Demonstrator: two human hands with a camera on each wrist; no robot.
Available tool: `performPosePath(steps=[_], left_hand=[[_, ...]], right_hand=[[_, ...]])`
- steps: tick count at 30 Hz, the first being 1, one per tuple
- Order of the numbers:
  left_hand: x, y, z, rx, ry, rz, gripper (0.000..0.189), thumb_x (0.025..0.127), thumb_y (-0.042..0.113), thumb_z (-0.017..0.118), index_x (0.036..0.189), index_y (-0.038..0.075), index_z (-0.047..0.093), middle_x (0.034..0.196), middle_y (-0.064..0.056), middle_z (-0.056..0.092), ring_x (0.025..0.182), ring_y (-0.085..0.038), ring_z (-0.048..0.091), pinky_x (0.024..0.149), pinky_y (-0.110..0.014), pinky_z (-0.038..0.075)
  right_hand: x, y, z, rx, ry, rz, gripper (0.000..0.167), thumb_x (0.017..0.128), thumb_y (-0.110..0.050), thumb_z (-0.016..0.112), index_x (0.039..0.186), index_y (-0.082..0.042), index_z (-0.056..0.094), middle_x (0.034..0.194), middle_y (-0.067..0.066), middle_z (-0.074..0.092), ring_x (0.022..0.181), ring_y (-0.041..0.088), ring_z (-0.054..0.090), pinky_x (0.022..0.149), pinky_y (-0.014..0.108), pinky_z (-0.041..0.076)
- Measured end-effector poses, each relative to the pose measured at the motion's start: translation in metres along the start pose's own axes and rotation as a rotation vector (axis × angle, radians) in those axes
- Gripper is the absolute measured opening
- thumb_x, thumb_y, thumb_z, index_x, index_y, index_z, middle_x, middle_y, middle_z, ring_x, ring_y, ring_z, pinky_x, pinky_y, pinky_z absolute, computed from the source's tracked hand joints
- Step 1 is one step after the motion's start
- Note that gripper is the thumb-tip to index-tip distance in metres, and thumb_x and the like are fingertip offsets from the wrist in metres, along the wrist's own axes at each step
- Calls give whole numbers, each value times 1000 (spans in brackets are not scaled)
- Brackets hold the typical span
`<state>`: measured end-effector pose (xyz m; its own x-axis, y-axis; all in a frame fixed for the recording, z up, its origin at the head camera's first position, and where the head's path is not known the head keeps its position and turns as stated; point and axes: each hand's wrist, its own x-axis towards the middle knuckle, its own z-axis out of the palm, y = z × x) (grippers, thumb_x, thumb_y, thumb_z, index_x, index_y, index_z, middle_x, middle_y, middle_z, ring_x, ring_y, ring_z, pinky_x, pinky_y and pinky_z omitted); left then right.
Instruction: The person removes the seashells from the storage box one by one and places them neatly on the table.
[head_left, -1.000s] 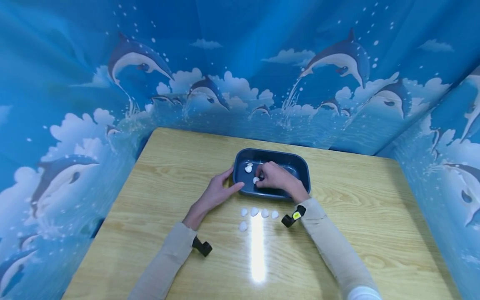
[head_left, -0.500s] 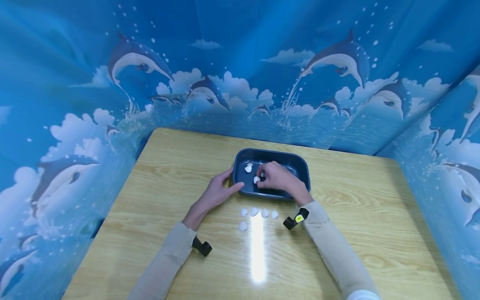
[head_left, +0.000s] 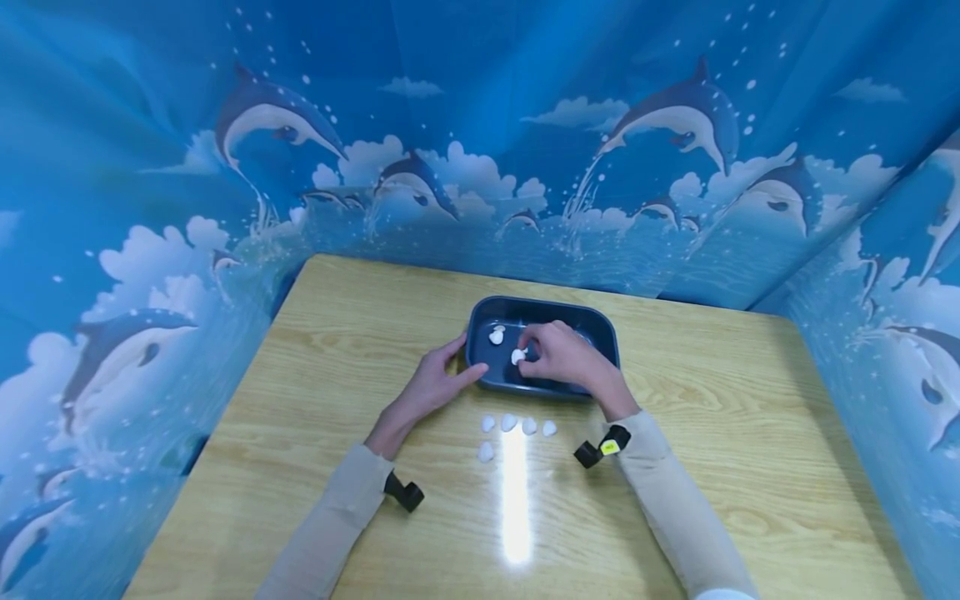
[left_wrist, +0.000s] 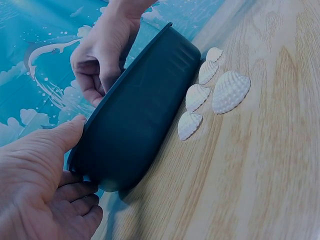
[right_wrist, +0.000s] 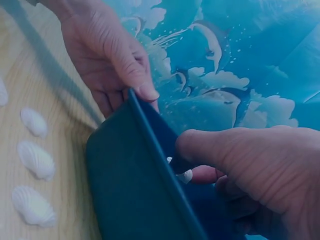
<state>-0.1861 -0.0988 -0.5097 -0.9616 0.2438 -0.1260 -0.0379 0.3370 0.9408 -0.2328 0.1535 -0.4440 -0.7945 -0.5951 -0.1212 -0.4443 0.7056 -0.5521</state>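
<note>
Right hand [head_left: 558, 354]: thumb and finger pinching one white, ribbed seashell [head_left: 517, 357], partly hidden, inside the box; whether it touches the floor I cannot tell. Left hand [head_left: 435, 379]: thumb at the rim, fingers against the outside, gripping a corner of one dark blue, smooth-walled, rounded-rectangular box [left_wrist: 130, 120]. In it, toward the left hand's end: a second white seashell [head_left: 497, 337]. On the pale yellow, wood-grained table [head_left: 765, 467], before the box: five white, fan-shaped, ridged seashells [left_wrist: 231, 92], four in a row, one nearer the person.
</note>
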Motion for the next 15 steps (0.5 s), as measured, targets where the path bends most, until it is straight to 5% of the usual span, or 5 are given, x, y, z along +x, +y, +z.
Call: performPosePath(steps=[8,15], left_hand=[[0,0,0,7,-3,-6,87,95,55,72,163,16,34,169,-4,32,157,-24,27,127,-44,28],[1,-1,1,-3,5,-5,81,98,45,73,163,14,35,169,-5,33,157,-26,27,127,-44,27]], right_hand=[[-13,-9,-4,-24,51,-15,20,92,-25,73,105,-11,73,61,-4,51,52,12,45,49,27,34],[-25,-19,-3,-37,89,-59,18,92,-25,74,104,-13,73,60,-5,50,51,11,44,48,25,32]])
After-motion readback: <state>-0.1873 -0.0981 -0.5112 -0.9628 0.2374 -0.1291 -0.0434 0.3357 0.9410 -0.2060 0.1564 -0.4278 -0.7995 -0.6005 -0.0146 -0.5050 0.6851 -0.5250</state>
